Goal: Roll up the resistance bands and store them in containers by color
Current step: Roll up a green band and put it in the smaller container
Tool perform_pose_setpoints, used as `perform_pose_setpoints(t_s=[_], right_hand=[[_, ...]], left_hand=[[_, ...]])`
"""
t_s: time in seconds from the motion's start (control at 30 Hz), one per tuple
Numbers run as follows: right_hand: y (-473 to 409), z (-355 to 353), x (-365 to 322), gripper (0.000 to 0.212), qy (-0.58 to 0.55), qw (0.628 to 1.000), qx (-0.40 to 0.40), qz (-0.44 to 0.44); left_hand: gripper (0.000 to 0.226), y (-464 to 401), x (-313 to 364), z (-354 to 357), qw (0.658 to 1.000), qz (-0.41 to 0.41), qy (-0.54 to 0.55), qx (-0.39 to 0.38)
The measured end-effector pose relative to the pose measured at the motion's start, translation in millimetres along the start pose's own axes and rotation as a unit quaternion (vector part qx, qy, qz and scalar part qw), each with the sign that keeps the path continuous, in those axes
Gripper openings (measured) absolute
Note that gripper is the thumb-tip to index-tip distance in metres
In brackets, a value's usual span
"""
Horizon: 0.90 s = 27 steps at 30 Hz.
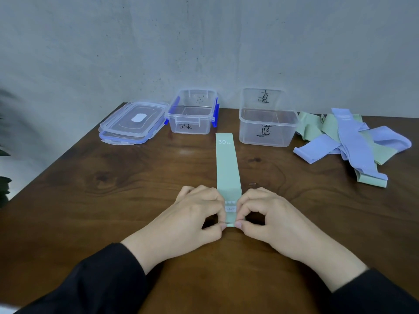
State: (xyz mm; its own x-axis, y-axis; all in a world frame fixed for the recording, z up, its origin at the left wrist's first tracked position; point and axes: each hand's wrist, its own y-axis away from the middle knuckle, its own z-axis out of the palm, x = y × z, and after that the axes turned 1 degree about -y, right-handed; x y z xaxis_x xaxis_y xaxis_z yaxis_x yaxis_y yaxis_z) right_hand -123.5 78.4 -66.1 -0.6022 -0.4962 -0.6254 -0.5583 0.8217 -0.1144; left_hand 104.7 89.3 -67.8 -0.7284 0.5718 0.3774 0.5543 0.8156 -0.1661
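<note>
A: Where's the green band (227, 164)?
B: Flat on the table (113, 189), before 2 clear containers (267, 123)
A: Fingers?
B: Left hand (195, 214) and right hand (265, 214) pinch its near end, curled tight

table (113, 182) glossy dark wood; containers (267, 130) clear smooth plastic; bands (227, 164) matt cloth.

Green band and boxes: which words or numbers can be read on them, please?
"30 LB": far end of the green band.
"HEAVY": near end, between the left hand and right hand.
Handwritten black marks on the left box and right box: not readable.
</note>
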Motion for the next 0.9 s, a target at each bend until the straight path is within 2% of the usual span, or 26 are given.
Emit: perform_pose_setpoints(t_s=[0.3,0.53,0.63,0.9], right_hand=[[0.1,1.4,-0.3,0.011,0.020,0.999,0.012,-0.025],[2.4,3.2,2.3,0.006,0.066,0.997,0.019,-0.047],[3.0,4.2,3.9,0.014,0.096,0.993,0.027,-0.055],[1.1,5.3,3.4,0.012,0.046,0.998,0.036,-0.038]], left_hand=[[0.009,-8.1,4.7,0.3,0.997,-0.060,0.043,0.009],[0.008,-3.6,3.2,0.3,0.999,-0.008,-0.028,0.017],[0.014,-1.6,0.9,0.2,0.998,0.011,-0.050,0.022],[0.012,-3.9,0.3,0.0,0.999,-0.008,-0.028,0.036]])
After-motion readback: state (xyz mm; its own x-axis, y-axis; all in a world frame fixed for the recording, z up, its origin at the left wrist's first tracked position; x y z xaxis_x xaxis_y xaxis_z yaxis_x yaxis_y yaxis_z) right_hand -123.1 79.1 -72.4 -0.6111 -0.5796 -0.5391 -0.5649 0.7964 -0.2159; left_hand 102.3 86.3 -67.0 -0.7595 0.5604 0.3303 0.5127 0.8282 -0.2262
